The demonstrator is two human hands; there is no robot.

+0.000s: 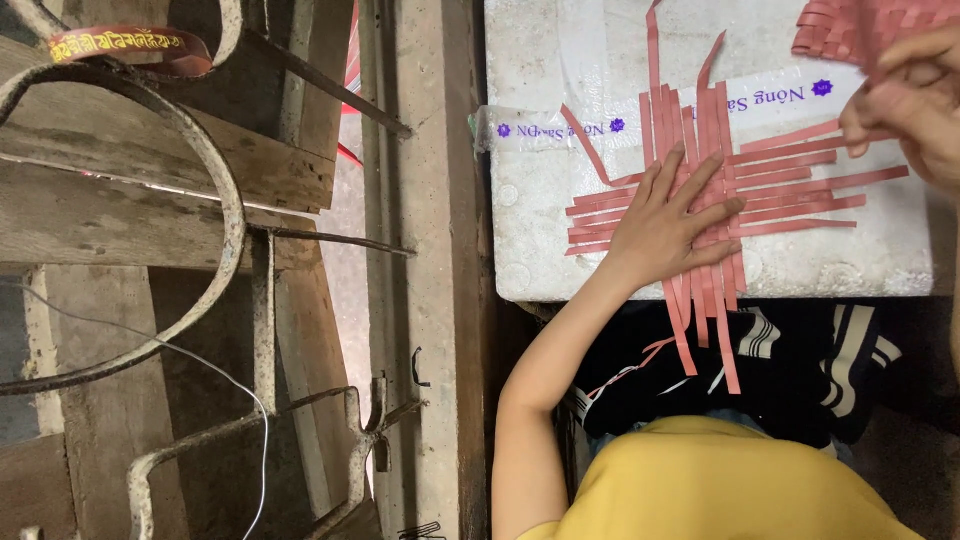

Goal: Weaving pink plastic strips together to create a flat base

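A: What's the biggest thing here?

B: Old wood planks (120,215) w/ bent metal bars (225,215) on the left. Next to them a grey post (435,260).

A: And where the hands are?

B: A white foam box (540,215), used like a counter. Clear tape (545,128) runs across its top.

A: What's on it?

B: A mat of pink strips (770,185), woven criss-cross, lying flat on the box. Some strip ends hang off the near edge over dark striped cloth (790,375).

A: Who's there?

B: A person in a yellow top (720,480).

A: Left hand?

B: Left hand (670,225) lies flat on the mat, fingers (715,170) spread wide, pressing down, not gripping.

A: Right hand?

B: Right hand (910,100) is up at the top right corner, fingers pinched on a pink strip. Just above it sits another woven pink piece (835,30), partly out of view.
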